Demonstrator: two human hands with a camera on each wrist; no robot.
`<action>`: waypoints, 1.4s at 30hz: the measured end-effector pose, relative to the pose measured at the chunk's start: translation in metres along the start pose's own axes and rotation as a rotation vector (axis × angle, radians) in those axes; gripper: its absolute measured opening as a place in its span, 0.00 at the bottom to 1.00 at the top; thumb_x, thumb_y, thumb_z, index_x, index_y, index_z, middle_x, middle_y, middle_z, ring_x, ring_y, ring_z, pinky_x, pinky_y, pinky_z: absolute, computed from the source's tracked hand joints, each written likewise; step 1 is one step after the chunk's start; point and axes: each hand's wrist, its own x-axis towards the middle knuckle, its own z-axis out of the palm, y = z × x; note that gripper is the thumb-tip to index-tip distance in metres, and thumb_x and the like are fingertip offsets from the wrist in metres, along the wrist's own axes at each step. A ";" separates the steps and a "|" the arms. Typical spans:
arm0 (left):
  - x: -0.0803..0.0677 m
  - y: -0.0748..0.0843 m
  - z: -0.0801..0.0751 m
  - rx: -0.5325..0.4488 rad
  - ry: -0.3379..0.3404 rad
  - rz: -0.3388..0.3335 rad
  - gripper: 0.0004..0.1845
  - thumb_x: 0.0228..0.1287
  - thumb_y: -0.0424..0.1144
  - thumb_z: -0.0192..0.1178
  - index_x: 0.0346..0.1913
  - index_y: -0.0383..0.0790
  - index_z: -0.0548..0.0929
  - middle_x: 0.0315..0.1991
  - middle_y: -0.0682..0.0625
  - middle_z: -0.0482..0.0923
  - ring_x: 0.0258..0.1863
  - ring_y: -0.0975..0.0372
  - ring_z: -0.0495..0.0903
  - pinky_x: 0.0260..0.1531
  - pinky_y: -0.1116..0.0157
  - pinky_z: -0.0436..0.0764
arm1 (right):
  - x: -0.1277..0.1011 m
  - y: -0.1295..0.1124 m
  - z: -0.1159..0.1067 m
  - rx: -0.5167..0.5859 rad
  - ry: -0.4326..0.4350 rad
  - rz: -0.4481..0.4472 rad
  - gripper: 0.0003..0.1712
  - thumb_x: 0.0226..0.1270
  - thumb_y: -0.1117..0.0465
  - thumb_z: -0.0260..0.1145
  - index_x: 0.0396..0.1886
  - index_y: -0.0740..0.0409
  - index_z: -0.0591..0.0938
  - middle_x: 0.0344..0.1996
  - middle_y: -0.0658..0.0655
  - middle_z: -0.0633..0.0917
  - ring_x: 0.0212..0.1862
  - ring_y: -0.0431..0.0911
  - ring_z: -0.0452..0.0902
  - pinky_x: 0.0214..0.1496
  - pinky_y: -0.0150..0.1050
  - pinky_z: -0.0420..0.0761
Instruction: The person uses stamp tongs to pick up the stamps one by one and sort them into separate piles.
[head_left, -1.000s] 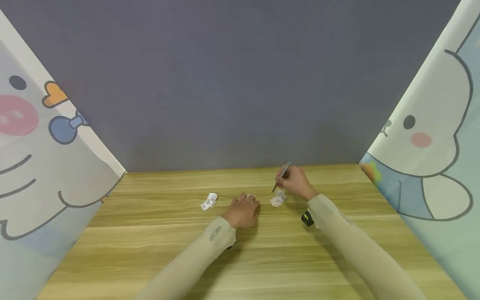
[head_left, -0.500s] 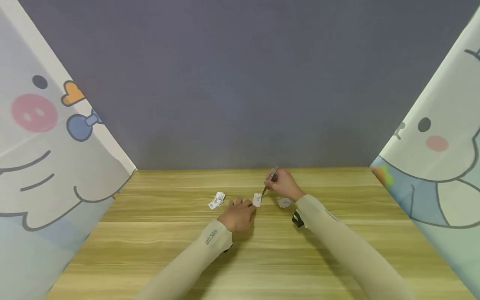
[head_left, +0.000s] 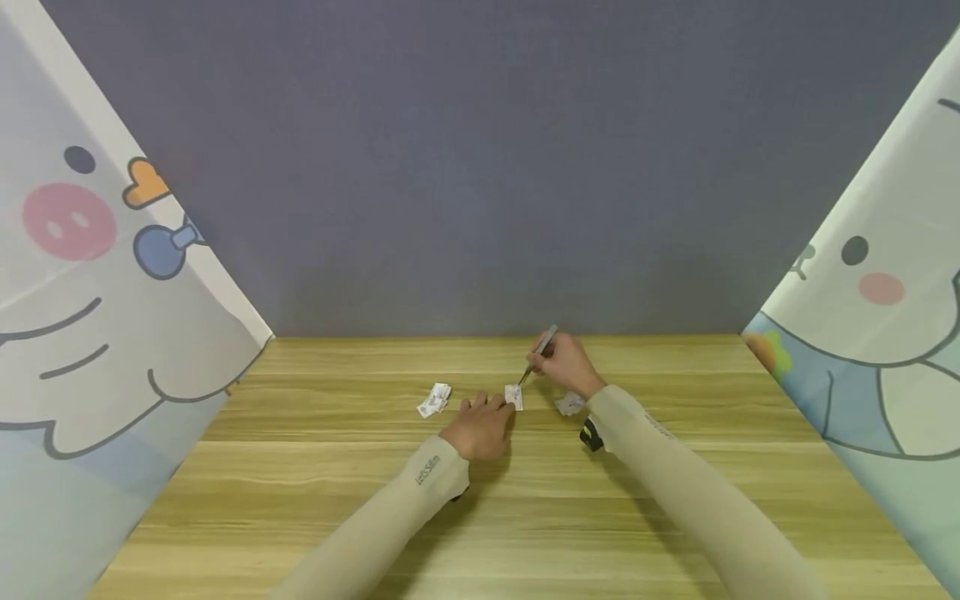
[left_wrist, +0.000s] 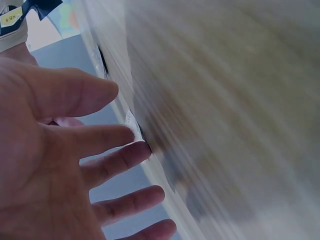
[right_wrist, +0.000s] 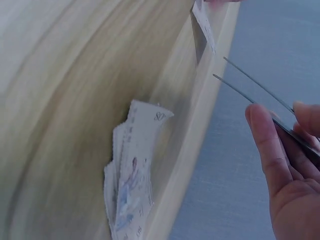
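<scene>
My right hand [head_left: 567, 367] pinches a pair of thin metal tweezers [head_left: 545, 340], tips pointing down at the far edge of a single stamp [head_left: 513, 398]. In the right wrist view the tweezers' two prongs stand apart with nothing between them. My left hand [head_left: 477, 429] lies palm down with fingers spread, its index fingertip right at that stamp's near left edge. The left wrist view shows the fingers stretched out and the stamp [left_wrist: 131, 122] beyond the index finger. Beneath the right wrist lies a loose pile of perforated stamps [right_wrist: 134, 180], the top one printed with 80.
Another small pile of stamps [head_left: 434, 400] lies left of the left hand. The wood-grain table [head_left: 360, 492] ends at a grey back panel [head_left: 480, 183]. Cartoon-printed panels [head_left: 67, 333] flank both sides. Each wrist wears a dark strapped device [head_left: 592, 434].
From over the right-hand pile, my right hand has moved left with the tweezers to the single stamp. My left hand has drawn back slightly, uncovering that stamp. The head view has shifted a little.
</scene>
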 end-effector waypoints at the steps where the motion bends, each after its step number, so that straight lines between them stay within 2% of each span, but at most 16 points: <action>1: 0.000 0.000 0.000 0.009 -0.001 -0.001 0.26 0.70 0.47 0.52 0.68 0.44 0.68 0.64 0.52 0.64 0.59 0.56 0.63 0.55 0.53 0.66 | 0.001 0.000 0.002 0.003 -0.010 -0.001 0.03 0.65 0.66 0.64 0.33 0.63 0.80 0.29 0.59 0.82 0.32 0.51 0.82 0.36 0.48 0.82; 9: -0.002 -0.002 0.001 0.031 -0.001 -0.015 0.25 0.70 0.48 0.52 0.67 0.46 0.70 0.63 0.53 0.64 0.59 0.56 0.62 0.55 0.52 0.66 | 0.005 -0.002 0.010 0.021 -0.055 -0.021 0.02 0.65 0.68 0.63 0.33 0.63 0.78 0.29 0.60 0.82 0.33 0.56 0.82 0.35 0.48 0.82; 15: -0.004 -0.005 0.001 0.023 -0.004 -0.019 0.25 0.71 0.47 0.51 0.67 0.47 0.69 0.64 0.54 0.63 0.58 0.57 0.62 0.55 0.52 0.65 | 0.004 -0.007 0.016 0.028 -0.077 -0.079 0.03 0.64 0.70 0.63 0.31 0.62 0.78 0.27 0.60 0.81 0.29 0.52 0.82 0.33 0.48 0.82; 20: -0.007 -0.012 0.001 -0.022 -0.006 -0.022 0.24 0.70 0.47 0.52 0.67 0.45 0.70 0.64 0.52 0.63 0.59 0.55 0.61 0.56 0.50 0.64 | 0.004 -0.013 0.019 0.034 -0.051 -0.084 0.03 0.65 0.68 0.63 0.31 0.60 0.78 0.27 0.58 0.81 0.30 0.54 0.81 0.33 0.46 0.82; 24: -0.012 -0.022 0.001 -0.063 0.011 -0.037 0.24 0.70 0.46 0.54 0.66 0.44 0.70 0.65 0.50 0.62 0.63 0.53 0.59 0.60 0.46 0.60 | 0.005 -0.022 0.019 0.062 -0.009 -0.113 0.03 0.64 0.69 0.64 0.31 0.60 0.78 0.25 0.57 0.82 0.30 0.57 0.82 0.33 0.49 0.82; 27: -0.018 -0.032 -0.001 -0.093 0.039 -0.042 0.24 0.70 0.45 0.54 0.66 0.43 0.70 0.66 0.48 0.61 0.64 0.51 0.58 0.60 0.43 0.59 | 0.007 -0.029 0.022 0.093 0.004 -0.147 0.04 0.63 0.71 0.64 0.29 0.61 0.78 0.24 0.58 0.82 0.29 0.55 0.82 0.34 0.50 0.82; 32: -0.030 -0.053 -0.004 -0.153 0.073 -0.059 0.24 0.71 0.44 0.52 0.67 0.40 0.69 0.66 0.47 0.60 0.65 0.49 0.57 0.59 0.42 0.59 | 0.012 -0.041 0.036 0.114 0.002 -0.181 0.05 0.62 0.71 0.65 0.28 0.61 0.78 0.23 0.58 0.82 0.28 0.52 0.82 0.33 0.48 0.82; 36: -0.040 -0.070 -0.008 -0.180 0.077 -0.105 0.26 0.72 0.43 0.50 0.69 0.39 0.65 0.67 0.46 0.59 0.66 0.49 0.55 0.59 0.42 0.58 | 0.015 -0.050 0.047 0.111 -0.015 -0.183 0.05 0.62 0.70 0.65 0.28 0.61 0.78 0.24 0.57 0.82 0.28 0.50 0.82 0.34 0.48 0.82; 42: -0.051 -0.087 -0.010 -0.216 0.107 -0.147 0.26 0.72 0.42 0.49 0.69 0.37 0.65 0.67 0.44 0.60 0.66 0.48 0.56 0.59 0.42 0.58 | 0.019 -0.062 0.057 0.110 -0.030 -0.174 0.05 0.62 0.71 0.65 0.29 0.60 0.78 0.24 0.56 0.83 0.28 0.50 0.82 0.33 0.42 0.83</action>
